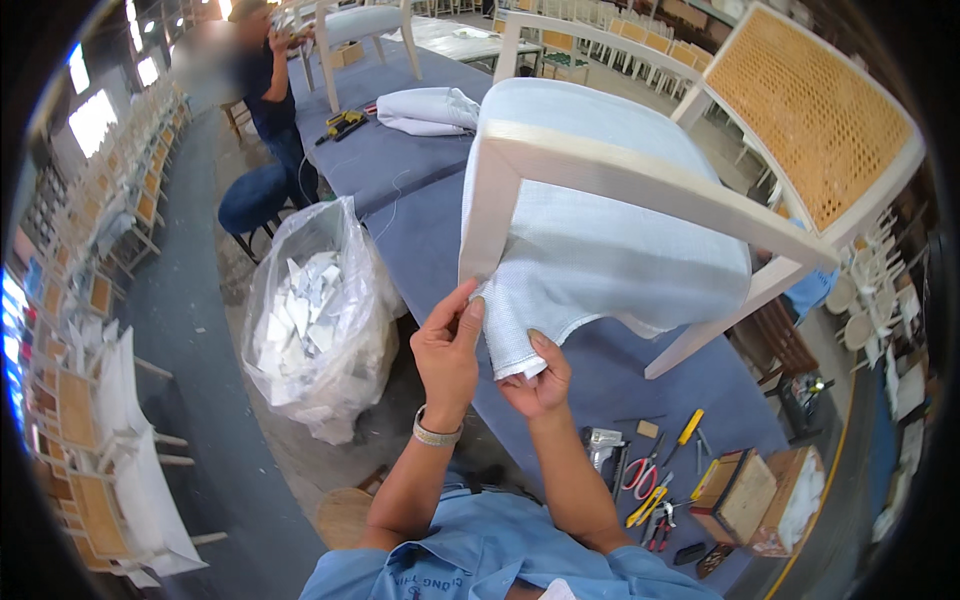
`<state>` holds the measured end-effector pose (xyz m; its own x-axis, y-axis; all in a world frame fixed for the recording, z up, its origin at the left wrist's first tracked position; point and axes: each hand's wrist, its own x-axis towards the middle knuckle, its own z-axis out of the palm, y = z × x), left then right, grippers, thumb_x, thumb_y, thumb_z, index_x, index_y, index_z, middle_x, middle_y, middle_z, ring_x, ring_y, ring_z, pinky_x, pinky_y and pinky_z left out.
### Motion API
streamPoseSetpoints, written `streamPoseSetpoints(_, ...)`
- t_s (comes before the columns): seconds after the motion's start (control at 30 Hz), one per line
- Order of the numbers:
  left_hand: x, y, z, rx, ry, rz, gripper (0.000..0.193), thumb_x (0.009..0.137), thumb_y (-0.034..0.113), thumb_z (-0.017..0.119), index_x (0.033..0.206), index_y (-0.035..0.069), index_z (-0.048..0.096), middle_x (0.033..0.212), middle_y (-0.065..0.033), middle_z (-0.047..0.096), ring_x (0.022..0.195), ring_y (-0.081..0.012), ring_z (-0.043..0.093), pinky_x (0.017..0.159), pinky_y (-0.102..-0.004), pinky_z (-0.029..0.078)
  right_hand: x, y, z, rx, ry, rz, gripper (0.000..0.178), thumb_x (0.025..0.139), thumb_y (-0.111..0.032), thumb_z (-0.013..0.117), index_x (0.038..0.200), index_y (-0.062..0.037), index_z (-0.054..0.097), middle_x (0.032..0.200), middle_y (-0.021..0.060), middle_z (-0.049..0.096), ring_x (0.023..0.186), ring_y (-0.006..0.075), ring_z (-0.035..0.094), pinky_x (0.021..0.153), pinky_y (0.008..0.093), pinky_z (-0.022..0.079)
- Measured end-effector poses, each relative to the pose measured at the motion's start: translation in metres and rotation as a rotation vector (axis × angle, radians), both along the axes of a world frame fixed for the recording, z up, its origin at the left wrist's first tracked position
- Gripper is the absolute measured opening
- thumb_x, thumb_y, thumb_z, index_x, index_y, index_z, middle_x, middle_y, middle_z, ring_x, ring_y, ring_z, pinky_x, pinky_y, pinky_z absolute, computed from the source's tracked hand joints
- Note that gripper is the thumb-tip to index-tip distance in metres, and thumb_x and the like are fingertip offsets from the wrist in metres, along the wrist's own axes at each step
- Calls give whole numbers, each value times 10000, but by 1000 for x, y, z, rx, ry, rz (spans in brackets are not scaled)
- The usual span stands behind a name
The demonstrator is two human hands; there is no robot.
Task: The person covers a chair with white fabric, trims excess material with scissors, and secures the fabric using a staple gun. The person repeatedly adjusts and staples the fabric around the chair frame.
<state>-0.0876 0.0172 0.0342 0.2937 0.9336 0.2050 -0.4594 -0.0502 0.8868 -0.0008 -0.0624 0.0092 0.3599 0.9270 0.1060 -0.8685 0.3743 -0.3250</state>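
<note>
A pale wooden armchair [640,180] with a woven cane back [815,120] stands tilted on the blue-covered table. Light blue upholstery fabric [600,270] covers its seat and hangs loose at the near front corner. Beside the front post, my left hand [447,350] is closed, thumb against index finger, pinching the fabric's left edge. Lower down, the hanging corner of the cloth is gripped by my right hand [538,385], its thumb on top and its other fingers partly hidden underneath. The two hands are a short way apart.
A clear plastic bag [372,290] of white scraps stands left of the table [420,245]. Right of my arm lie a staple gun [602,445], red-handled scissors [641,480], a yellow cutter [648,505] and a wooden box [735,495]. A person [270,90] works at the far left.
</note>
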Motion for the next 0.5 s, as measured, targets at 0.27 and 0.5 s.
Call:
streamPoseSetpoints(0.27, 9, -11, -18, 57, 19, -95, 244, 937, 15, 642, 1173, -18, 696, 1043, -105, 723, 904, -131, 661, 803, -268, 512, 9, -11, -5, -94, -293, 44, 374, 968, -202, 501, 1265, 22, 539, 472, -63, 436, 326, 39, 323, 363, 224, 294)
streamPoseSetpoints(0.5, -5, 3, 14, 446, 345, 118, 278, 942, 181, 680, 1130, -24, 702, 949, -177, 710, 806, -178, 677, 721, -310, 524, 3, -13, -3, -230, -227, -34, 244, 974, -217, 532, 1050, -2, 621, 481, -85, 412, 336, 20, 320, 356, 219, 301)
